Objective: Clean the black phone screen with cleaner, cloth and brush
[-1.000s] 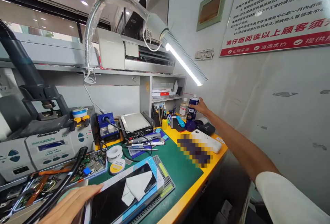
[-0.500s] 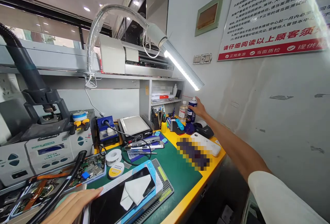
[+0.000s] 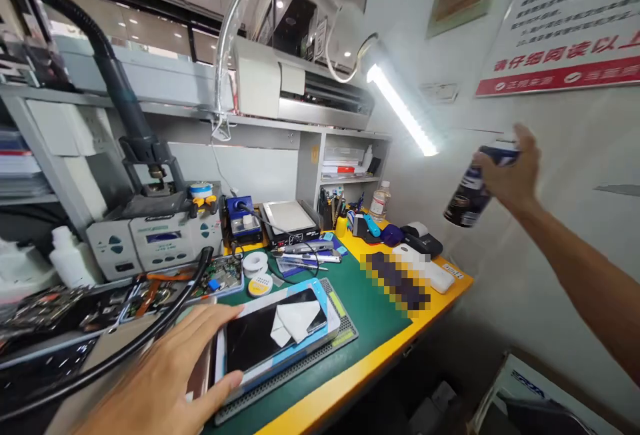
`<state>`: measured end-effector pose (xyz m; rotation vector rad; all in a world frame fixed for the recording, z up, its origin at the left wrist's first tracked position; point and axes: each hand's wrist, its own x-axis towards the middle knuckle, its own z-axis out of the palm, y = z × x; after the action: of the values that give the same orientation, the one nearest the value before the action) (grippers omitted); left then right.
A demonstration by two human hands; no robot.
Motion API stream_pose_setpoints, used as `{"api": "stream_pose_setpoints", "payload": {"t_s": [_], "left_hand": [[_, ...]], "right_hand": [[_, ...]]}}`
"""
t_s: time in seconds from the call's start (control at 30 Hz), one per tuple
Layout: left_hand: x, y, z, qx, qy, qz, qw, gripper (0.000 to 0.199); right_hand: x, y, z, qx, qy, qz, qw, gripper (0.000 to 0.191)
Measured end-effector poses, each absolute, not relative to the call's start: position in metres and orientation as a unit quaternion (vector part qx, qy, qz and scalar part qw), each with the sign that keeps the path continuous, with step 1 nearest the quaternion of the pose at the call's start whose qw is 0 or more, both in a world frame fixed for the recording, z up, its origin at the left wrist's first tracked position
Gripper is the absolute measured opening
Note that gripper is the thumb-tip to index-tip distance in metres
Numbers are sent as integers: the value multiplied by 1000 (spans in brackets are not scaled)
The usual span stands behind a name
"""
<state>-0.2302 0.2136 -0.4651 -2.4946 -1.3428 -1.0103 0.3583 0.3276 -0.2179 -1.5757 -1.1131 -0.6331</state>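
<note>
My right hand (image 3: 517, 178) is wrapped round a dark blue spray can (image 3: 467, 195), held tilted in the air at the right, in front of the wall. A thin straw points left from its top. My left hand (image 3: 160, 361) rests at the near left end of a black-screened phone (image 3: 250, 341), thumb and fingers spread apart. A folded white cloth (image 3: 296, 323) lies on the phone's screen. Under the phone is a blue and white pad or box (image 3: 325, 301), on a grey perforated plate (image 3: 350, 331).
A green mat (image 3: 375, 318) covers the yellow-edged bench. Behind stand a rework station (image 3: 165, 241), a soldering stand (image 3: 244, 218) and a clear bottle (image 3: 381, 201). A black hose (image 3: 165, 328) crosses the left side. A lit lamp (image 3: 403, 111) hangs above.
My right hand has lifted the spray can off the back right of the bench and brought it up and nearer. My left hand shows more fully beside the phone. The view has shifted.
</note>
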Motion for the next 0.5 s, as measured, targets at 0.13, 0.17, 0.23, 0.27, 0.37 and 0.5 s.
{"api": "stream_pose_setpoints", "payload": {"t_s": [0.13, 0.17, 0.23, 0.27, 0.37, 0.5], "left_hand": [[-226, 204, -445, -854, -456, -250, 28, 64], [-224, 203, -441, -854, -456, -250, 19, 63], [-222, 201, -435, -856, -453, -248, 2, 64], [-220, 200, -434, -858, -451, -246, -4, 64], [-217, 198, -429, -862, -446, -240, -7, 61], [-212, 195, -422, -863, -446, -237, -16, 57]], "right_hand": [[350, 253, -241, -662, -496, -260, 498, 79], [343, 233, -254, -673, -512, -234, 480, 71], [322, 193, -284, -682, -536, -181, 464, 68], [307, 175, -300, -681, -555, -143, 455, 70], [252, 133, -342, -645, -638, -57, 418, 68], [182, 113, -370, -516, -759, -28, 396, 61]]}}
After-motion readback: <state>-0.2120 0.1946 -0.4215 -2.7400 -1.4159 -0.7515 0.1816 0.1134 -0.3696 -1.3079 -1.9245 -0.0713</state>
